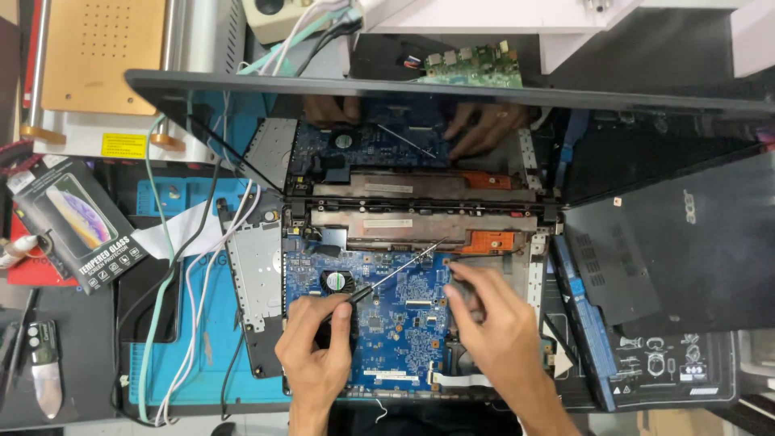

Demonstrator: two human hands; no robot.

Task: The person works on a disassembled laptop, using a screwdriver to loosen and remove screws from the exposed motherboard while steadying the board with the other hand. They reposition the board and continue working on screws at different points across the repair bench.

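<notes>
Pinching a slim screwdriver (395, 273) in a closed grip, the left hand (319, 335) angles it across the blue motherboard (404, 323) at lower centre, while the right hand (496, 323), fingers curled shut on something small I cannot make out, steadies near its tip.

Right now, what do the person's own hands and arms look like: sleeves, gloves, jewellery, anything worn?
Both are bare. The left hand has no glove, ring or watch that shows, and its forearm runs out of the lower edge with no sleeve. The right hand is likewise ungloved, with a bare wrist and forearm. No bands, cables or markings show on either; nails are short.
</notes>
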